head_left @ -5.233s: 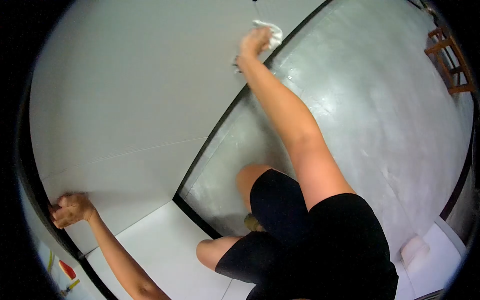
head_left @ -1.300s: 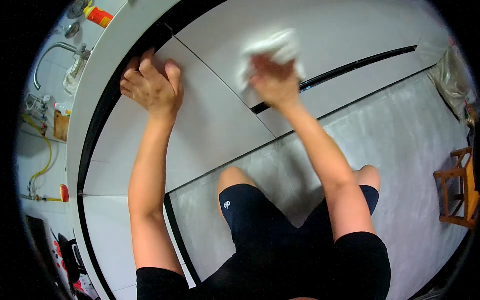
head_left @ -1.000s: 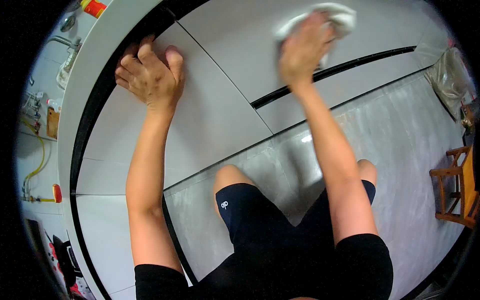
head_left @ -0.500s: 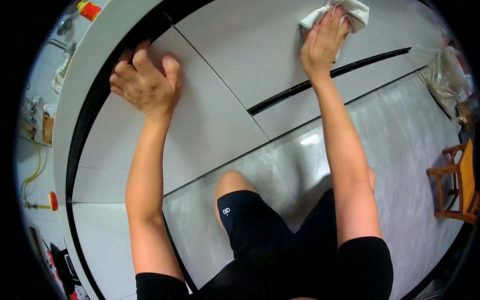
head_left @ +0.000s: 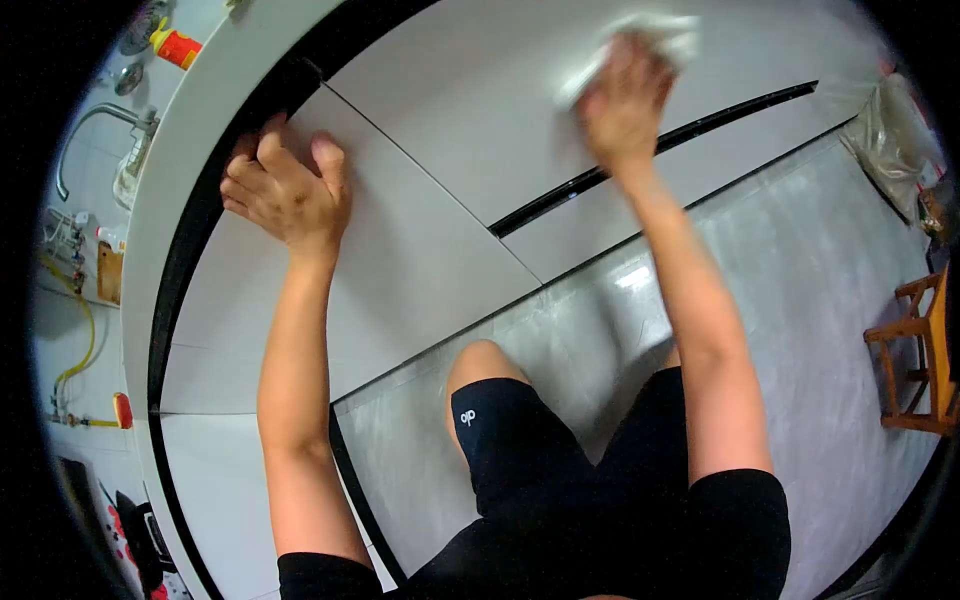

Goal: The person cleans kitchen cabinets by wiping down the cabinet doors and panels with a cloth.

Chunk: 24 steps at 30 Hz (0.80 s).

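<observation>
At the upper right, my right hand [head_left: 628,108] presses a white cloth [head_left: 672,38] flat against a pale cabinet front [head_left: 450,60], above a long black recessed strip [head_left: 700,125]. Motion blurs the cloth and the fingertips. My left hand [head_left: 288,195] rests at the cabinet's top edge, its fingers curled over into the black gap [head_left: 190,235] under the countertop and its thumb apart on the panel. The tips of those fingers are hidden in the gap.
Beyond the pale countertop rim [head_left: 150,290] are a tap [head_left: 100,110], a red and yellow bottle [head_left: 176,46] and a yellow hose [head_left: 88,340]. A wooden stool [head_left: 915,350] stands on the grey floor [head_left: 800,330] at the right, below a plastic bag [head_left: 890,150].
My right hand has moved slightly left and down with the cloth since half a second ago. My left hand keeps its hold on the edge. Earlier, the view was farther along the cabinets.
</observation>
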Each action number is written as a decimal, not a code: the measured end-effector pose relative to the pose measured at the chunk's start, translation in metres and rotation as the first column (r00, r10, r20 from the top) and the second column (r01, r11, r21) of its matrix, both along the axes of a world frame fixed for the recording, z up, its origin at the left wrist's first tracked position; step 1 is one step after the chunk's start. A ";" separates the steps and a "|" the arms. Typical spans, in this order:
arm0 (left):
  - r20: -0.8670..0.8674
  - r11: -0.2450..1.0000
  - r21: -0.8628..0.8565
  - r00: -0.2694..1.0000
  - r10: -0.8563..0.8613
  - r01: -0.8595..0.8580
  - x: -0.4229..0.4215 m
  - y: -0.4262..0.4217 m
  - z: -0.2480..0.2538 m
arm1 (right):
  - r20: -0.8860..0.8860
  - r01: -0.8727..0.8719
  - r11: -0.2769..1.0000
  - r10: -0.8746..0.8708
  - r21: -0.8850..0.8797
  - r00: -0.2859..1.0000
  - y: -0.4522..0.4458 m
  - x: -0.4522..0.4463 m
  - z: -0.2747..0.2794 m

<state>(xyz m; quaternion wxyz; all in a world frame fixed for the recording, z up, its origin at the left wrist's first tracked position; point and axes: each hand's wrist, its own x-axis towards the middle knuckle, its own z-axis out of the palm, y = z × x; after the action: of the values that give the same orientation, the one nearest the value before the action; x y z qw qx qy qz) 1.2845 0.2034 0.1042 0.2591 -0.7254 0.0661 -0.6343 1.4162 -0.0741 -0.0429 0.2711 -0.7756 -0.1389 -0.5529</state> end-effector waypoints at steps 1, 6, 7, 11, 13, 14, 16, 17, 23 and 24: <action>-0.005 1.000 0.005 1.000 0.002 -0.002 0.000 0.001 0.000 | 0.014 0.024 0.990 -0.026 0.139 1.000 -0.014 0.015 0.010; 0.002 0.999 0.031 1.000 0.011 -0.011 0.002 0.002 -0.001 | -0.085 0.070 0.927 -0.042 0.369 0.996 0.007 0.008 0.003; 0.003 0.999 0.041 1.000 0.012 -0.012 0.001 0.001 0.001 | -0.115 0.018 0.943 0.022 0.332 0.993 0.032 -0.015 -0.010; 0.002 0.999 0.036 1.000 0.020 -0.020 0.002 0.001 0.001 | -0.276 -0.217 0.976 0.211 0.009 0.938 0.120 -0.099 -0.114; -0.010 0.999 0.032 0.999 0.031 -0.031 0.002 0.004 0.000 | -0.326 -0.347 0.938 0.330 0.009 0.886 0.120 -0.104 -0.121; -0.003 0.999 0.045 1.000 0.016 -0.016 0.002 0.003 0.002 | -0.318 -0.342 0.940 0.331 0.023 0.888 0.109 -0.099 -0.114; 0.004 0.998 0.062 1.000 -0.013 0.013 0.003 0.004 0.001 | -0.290 -0.176 0.967 0.225 0.187 0.930 0.083 -0.080 -0.092; 0.002 0.999 0.032 1.000 -0.011 0.011 0.005 0.003 -0.001 | -0.278 -0.014 0.944 0.112 0.330 0.954 0.066 -0.059 -0.074; 0.002 1.000 -0.014 1.000 0.008 -0.008 0.003 0.000 -0.003 | -0.233 0.047 0.943 0.033 0.328 0.972 0.028 -0.028 -0.061; -0.002 1.000 -0.014 1.000 0.007 -0.007 0.003 0.000 -0.002 | -0.251 0.008 0.963 0.062 0.269 0.966 0.052 -0.054 -0.069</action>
<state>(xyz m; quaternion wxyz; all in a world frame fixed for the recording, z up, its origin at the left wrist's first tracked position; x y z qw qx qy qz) 1.2876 0.2039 0.1019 0.2561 -0.7281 0.0594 -0.6330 1.3620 -0.0225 -0.1114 0.3966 -0.7950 -0.0374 -0.4574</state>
